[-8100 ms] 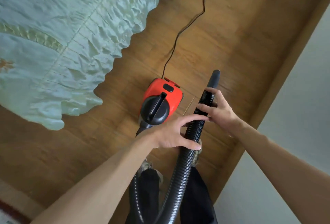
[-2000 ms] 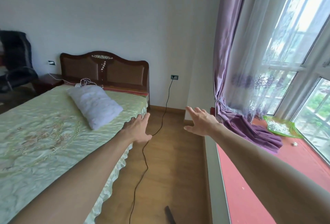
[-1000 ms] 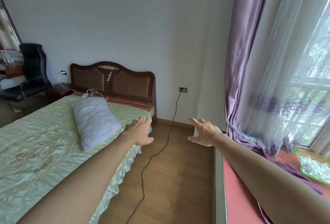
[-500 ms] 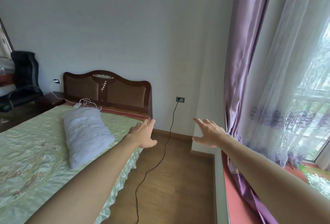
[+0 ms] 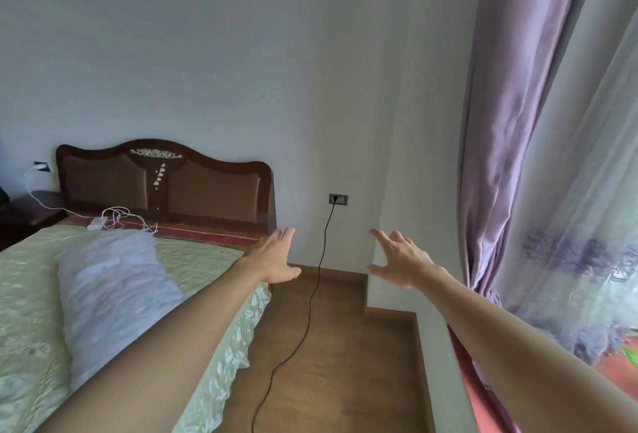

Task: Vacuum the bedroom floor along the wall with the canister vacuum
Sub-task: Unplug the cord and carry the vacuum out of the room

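Note:
The vacuum and its hose are out of view. Only its black power cord [image 5: 303, 308] shows, running from the wall socket [image 5: 338, 198] down across the wooden floor [image 5: 338, 374] toward the bottom edge. My left hand [image 5: 276, 256] and my right hand [image 5: 398, 260] are both stretched out in front of me at mid-height, fingers spread, palms facing each other, holding nothing. The cord and socket lie between them, farther off.
A bed [image 5: 193, 260] with a green cover, a white pillow [image 5: 114, 291] and a dark wooden headboard [image 5: 165, 184] fills the left. A red window ledge [image 5: 445, 356] and purple curtain [image 5: 497, 156] line the right. A nightstand [image 5: 27, 211] stands far left.
Eight seconds ago both hands held the black hose above the red canister. Since then the view has lifted to the room, and in the last second it drifted slightly upward; the hands stay empty and outstretched.

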Available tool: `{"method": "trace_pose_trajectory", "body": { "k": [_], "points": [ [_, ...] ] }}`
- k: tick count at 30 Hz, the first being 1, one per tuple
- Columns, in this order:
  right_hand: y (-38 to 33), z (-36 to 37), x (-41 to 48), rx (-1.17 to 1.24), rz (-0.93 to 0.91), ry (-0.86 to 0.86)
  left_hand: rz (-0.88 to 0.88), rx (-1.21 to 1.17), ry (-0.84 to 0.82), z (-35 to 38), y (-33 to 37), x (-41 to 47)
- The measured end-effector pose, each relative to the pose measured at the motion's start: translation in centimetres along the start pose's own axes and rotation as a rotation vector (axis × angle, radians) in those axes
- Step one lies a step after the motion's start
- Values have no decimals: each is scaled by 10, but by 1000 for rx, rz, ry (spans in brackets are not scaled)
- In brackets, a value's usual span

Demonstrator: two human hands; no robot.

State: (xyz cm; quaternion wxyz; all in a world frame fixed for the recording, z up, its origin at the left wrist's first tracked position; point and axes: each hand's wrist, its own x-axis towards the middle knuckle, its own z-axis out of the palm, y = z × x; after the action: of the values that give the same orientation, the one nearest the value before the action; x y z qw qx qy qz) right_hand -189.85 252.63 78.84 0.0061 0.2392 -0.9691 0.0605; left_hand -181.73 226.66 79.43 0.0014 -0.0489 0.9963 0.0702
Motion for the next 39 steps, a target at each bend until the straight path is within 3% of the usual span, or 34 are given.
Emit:
{"method": "trace_pose_trajectory", "body": {
  "k": [15,39],
  "points": [
    [14,-27,143,-61,49,17,53,25,10,-15,-47,161],
    [128,6,429,-45,-43,-83,-34,85,-69,3,-40,433]
  ]
}}
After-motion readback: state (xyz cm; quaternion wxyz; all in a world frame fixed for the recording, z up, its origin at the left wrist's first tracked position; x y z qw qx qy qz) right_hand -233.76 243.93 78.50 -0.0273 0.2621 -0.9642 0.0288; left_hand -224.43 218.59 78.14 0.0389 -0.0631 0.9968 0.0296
